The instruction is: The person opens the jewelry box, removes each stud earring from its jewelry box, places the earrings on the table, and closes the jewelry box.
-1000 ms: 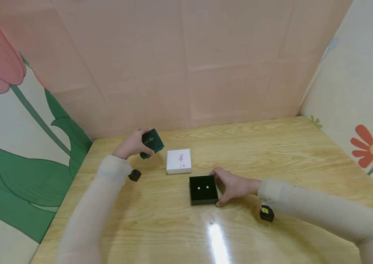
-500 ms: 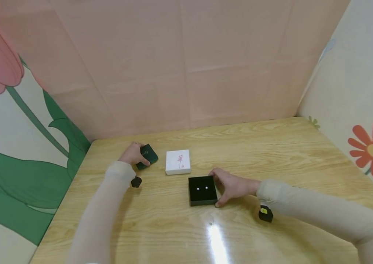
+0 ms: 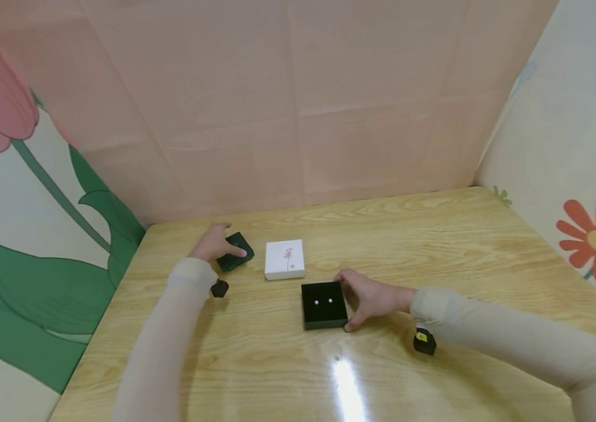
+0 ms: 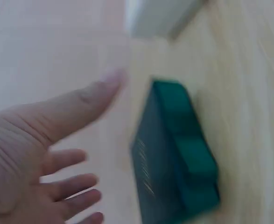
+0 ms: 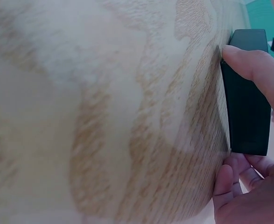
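Note:
A dark green box lid [image 3: 230, 262] with gold lettering lies at the table's left rear. My left hand [image 3: 212, 245] is over its left side, and in the left wrist view the spread fingers [image 4: 76, 184] and thumb stand apart from the lid. Near the middle sits an open dark green jewelry box [image 3: 325, 323] with a black lining. Two small pearl-like stud earrings [image 3: 316, 302] show in that lining. My right hand [image 3: 374, 298] grips the box from its right side, thumb at the near corner and fingers at the far one.
A white box [image 3: 279, 261] with a pink flower print stands between the lid and the jewelry box, slightly behind the latter. Behind the wooden table [image 3: 408, 234] rises a pink backdrop [image 3: 298, 117]. Painted side panels flank the table left and right.
The left hand has lowered the green lid onto the table, then loosened its fingers from it. The right hand stays at the jewelry box.

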Motion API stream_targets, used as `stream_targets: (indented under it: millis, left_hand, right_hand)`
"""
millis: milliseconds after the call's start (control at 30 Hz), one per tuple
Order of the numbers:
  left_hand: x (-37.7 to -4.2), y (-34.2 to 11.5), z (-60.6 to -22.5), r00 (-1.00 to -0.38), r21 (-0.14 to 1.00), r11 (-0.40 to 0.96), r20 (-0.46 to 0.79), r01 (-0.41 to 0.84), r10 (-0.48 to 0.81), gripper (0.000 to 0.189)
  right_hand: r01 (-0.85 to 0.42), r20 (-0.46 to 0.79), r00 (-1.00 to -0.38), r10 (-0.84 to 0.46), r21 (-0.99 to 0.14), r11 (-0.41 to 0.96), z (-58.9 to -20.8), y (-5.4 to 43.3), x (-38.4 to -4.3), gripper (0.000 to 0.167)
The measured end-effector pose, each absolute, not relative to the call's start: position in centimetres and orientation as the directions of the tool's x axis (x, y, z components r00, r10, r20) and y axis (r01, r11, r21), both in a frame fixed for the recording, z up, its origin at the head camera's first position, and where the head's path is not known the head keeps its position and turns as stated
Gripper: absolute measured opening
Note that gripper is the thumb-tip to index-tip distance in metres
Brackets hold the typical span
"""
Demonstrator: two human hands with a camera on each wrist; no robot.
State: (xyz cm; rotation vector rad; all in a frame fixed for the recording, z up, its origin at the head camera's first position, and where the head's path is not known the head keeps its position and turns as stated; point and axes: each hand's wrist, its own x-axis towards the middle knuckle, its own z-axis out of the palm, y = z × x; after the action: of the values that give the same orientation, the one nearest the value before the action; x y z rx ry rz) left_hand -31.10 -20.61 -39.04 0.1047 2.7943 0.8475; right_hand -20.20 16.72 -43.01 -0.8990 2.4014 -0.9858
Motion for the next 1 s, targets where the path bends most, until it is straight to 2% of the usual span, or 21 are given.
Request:
stream_targets:
  millis: [100, 167, 267, 367, 500, 633, 767, 867, 1000]
  left_hand:
    - [-30.2, -19.1, -37.9, -0.988, 0.642, 0.757, 0.006, 0.124, 0.157, 0.078]
    - [-29.3, -17.6, -36.9, -0.974, 0.691, 0.686, 0.144, 0.226, 0.176, 0.062]
    - [-27.5, -15.1, -35.6, -0.945, 0.780, 0.534, 0.242, 0.325, 0.221, 0.042]
    - [-25.7, -12.9, -34.9, -0.926, 0.842, 0.419, 0.221, 0.339, 0.305, 0.036]
    - [-24.0, -10.8, -35.3, -0.879, 0.829, 0.434, 0.132, 0.352, 0.459, 0.034]
    - [-22.7, -9.4, -36.4, -0.812, 0.750, 0.515, 0.051, 0.416, 0.582, 0.035]
    - [-21.6, -8.3, -37.3, -0.757, 0.606, 0.608, -0.013, 0.514, 0.653, 0.035]
    - [-21.0, -7.7, -37.7, -0.738, 0.515, 0.653, -0.057, 0.555, 0.672, 0.035]
    - [-20.5, -7.3, -38.2, -0.743, 0.472, 0.686, -0.093, 0.553, 0.663, 0.033]
  right_hand:
    - [-0.414, -0.108, -0.719, -0.687, -0.728, 0.547, -43.1, 16.7, -20.1, 0.086]
    - [-0.416, -0.105, -0.718, -0.688, -0.727, 0.546, -43.1, 16.7, -20.1, 0.086]
    - [-0.420, -0.096, -0.717, -0.691, -0.731, 0.538, -43.2, 16.8, -20.1, 0.085]
    - [-0.418, -0.092, -0.715, -0.693, -0.738, 0.530, -43.2, 16.8, -20.1, 0.085]
    - [-0.421, -0.081, -0.711, -0.699, -0.747, 0.515, -43.2, 16.8, -20.3, 0.085]
    - [-0.431, -0.073, -0.706, -0.705, -0.745, 0.509, -43.3, 16.8, -20.3, 0.085]
    - [-0.434, -0.074, -0.704, -0.706, -0.742, 0.511, -43.4, 16.8, -20.4, 0.084]
    - [-0.428, -0.080, -0.703, -0.707, -0.746, 0.510, -43.4, 16.8, -20.4, 0.083]
    - [-0.426, -0.086, -0.703, -0.706, -0.744, 0.515, -43.4, 16.8, -20.5, 0.083]
